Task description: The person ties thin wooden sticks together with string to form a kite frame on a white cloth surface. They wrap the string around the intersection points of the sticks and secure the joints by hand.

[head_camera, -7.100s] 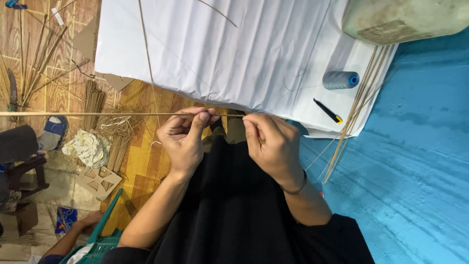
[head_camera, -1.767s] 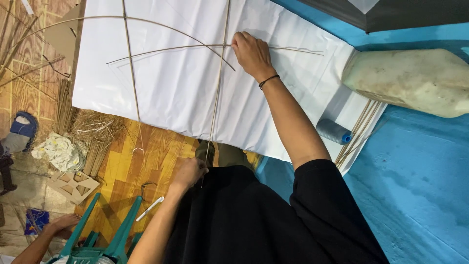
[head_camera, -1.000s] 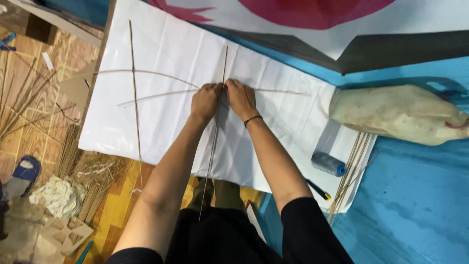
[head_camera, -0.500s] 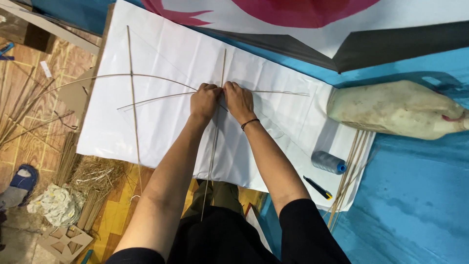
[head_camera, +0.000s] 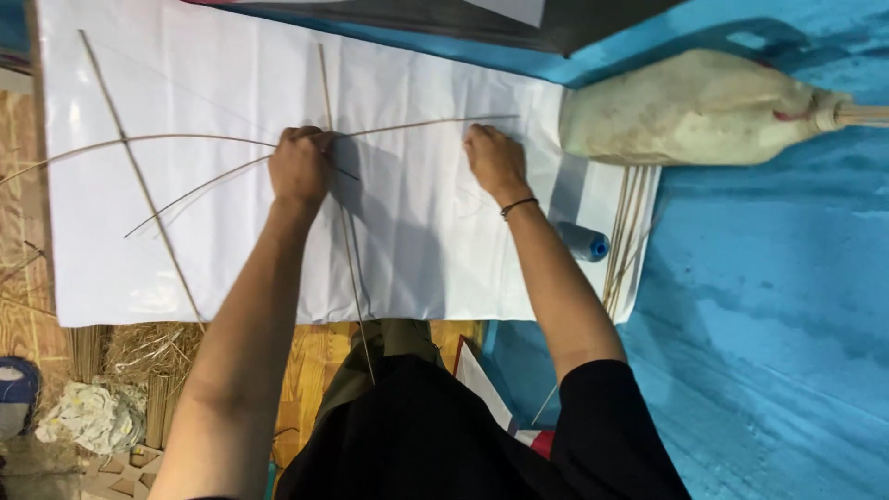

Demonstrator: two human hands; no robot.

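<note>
Right hand (head_camera: 495, 162) has slid out along the thin curved bamboo strip (head_camera: 426, 124) since half a second ago, now pressing it flat-fingered onto the big white paper sheet (head_camera: 417, 241). Left hand (head_camera: 299, 167) stays closed, pinching where that strip crosses the straight upright bamboo stick (head_camera: 347, 241), so the bow looks spread and held down, with the blue thread spool (head_camera: 585, 242) lying just beside the right wrist.

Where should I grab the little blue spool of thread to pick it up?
Probably around its round middle, fingers coming down from above. The blue spool lies on its side at the right edge of the white sheet, so its curved sides are exposed. A bundle of thin sticks lies just right of it, and the right hand is closest, so come from the left.
</note>
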